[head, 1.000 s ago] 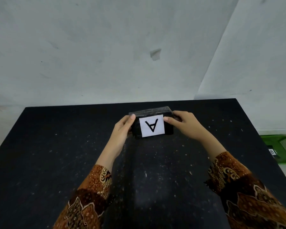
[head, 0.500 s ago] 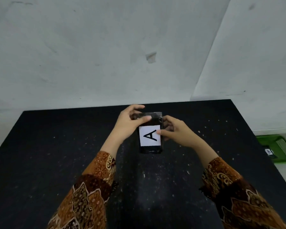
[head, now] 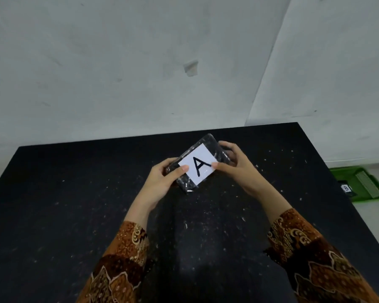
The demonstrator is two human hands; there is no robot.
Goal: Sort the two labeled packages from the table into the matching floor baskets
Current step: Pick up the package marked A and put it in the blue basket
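I hold the package (head: 198, 164) marked A above the counter (head: 74, 193), left hand (head: 160, 182) and right hand (head: 234, 169) both gripping it. Label-checking step; next I must find basket A, since the green basket (head: 359, 184) reads B.

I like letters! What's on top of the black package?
A white label with a black A lies on the package; both thumbs press its edges. What's inside the wrapping is hidden.
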